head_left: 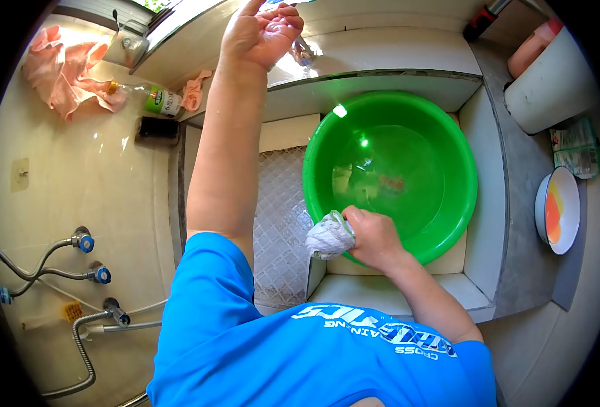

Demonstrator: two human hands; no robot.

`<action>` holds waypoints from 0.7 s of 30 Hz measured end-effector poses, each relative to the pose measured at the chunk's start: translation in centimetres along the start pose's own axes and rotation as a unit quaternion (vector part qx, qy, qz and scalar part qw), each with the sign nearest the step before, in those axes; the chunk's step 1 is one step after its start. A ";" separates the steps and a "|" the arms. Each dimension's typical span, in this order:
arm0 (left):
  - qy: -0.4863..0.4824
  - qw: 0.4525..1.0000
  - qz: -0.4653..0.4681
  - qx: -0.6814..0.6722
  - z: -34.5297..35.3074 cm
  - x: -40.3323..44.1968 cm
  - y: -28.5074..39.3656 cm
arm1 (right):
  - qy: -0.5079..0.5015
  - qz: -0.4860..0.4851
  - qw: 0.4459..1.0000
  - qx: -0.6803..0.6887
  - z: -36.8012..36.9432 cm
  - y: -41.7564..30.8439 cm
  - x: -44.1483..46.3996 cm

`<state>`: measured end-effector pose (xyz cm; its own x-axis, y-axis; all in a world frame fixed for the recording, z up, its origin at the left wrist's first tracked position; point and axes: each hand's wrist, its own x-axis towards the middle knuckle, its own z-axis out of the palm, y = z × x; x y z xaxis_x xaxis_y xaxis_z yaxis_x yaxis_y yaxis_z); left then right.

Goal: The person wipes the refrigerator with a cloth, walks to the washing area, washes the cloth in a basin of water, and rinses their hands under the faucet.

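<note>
My right hand (376, 237) is closed on a bunched white cloth (330, 236) with a green edge, at the near left rim of a large green basin (473, 183). Shallow water appears to lie in the basin, with a small blurred reddish patch in it. My left hand (266, 34) is stretched far forward above the ledge, palm showing and fingers loosely curled apart. Nothing shows in that palm, though the top of the frame cuts off one finger. A bit of something blue lies just beyond it. Below the hand, a shiny metal tap (303, 53) is partly visible.
A low tiled wall (482, 129) surrounds the basin. To the left are a pink cloth (66, 71), a labelled bottle (157, 100), a black brush-like block (156, 130) and valves with hoses (100, 273). On the right stand a white bucket (551, 88) and an enamel bowl (571, 210).
</note>
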<state>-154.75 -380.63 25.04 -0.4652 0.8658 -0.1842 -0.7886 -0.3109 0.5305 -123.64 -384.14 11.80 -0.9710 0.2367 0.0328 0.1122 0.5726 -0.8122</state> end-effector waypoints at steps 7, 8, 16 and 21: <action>0.056 0.996 0.035 -0.051 0.5 -0.1 0.0 | -0.006 0.003 1.000 -0.002 0.4 0.5 -0.1; 0.058 0.996 0.030 -0.058 0.4 -0.1 0.2 | -0.002 -0.001 1.000 0.000 0.4 0.5 -0.1; 0.061 0.995 0.023 -0.071 1.5 -0.5 0.5 | -0.083 0.055 0.993 -0.069 0.8 1.6 -1.1; 0.017 0.992 -0.010 -0.127 1.5 -0.6 2.2 | -0.218 0.078 0.972 -0.047 0.2 1.1 -1.2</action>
<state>-155.60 -381.25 27.50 -0.4589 0.8604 -0.2218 -0.8713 -0.3869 0.3020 -122.37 -383.96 10.81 -0.9355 -0.0160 -0.3531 0.2648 0.6298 -0.7302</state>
